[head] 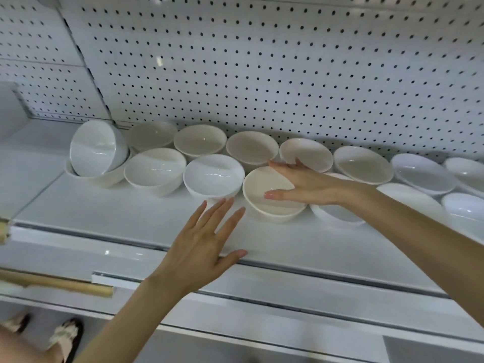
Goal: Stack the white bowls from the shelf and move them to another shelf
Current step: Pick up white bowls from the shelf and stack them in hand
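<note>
Most bowls (213,176) sit unstacked on the shelf (117,216) (one nests, left end); right hand (311,186) spreads over one, left hand (201,247) spread.

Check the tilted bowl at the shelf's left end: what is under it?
A second white bowl, upright on the shelf; the tilted bowl leans inside it. Only its rim and front wall show; its inside is covered.

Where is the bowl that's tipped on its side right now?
In the head view, the tipped bowl is at the left end of the bowl rows on the shelf. It leans inside an upright bowl.
</note>
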Action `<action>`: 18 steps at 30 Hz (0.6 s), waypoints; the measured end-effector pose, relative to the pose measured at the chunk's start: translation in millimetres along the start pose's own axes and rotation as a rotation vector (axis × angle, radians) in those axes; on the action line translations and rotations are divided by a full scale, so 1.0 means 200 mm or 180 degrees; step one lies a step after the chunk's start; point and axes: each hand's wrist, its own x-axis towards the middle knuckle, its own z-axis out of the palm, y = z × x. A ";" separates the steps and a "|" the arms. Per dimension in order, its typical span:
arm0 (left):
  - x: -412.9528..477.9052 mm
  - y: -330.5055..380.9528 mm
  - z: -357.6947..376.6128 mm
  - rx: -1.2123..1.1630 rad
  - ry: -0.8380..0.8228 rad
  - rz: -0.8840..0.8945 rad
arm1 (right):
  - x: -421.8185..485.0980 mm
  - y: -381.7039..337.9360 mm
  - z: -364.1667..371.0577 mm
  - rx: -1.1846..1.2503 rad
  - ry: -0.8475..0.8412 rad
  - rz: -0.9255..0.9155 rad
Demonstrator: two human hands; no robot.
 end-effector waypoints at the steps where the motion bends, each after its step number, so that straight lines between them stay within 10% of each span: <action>1: 0.00 0.00 -0.01 -0.0021 0.0022 0.0000 | 0.00 0.00 0.01 0.0022 -0.0014 -0.0084; 18: 0.06 0.11 0.03 -0.1314 0.0382 -0.0374 | -0.16 0.07 -0.03 0.0534 -0.0205 -0.0137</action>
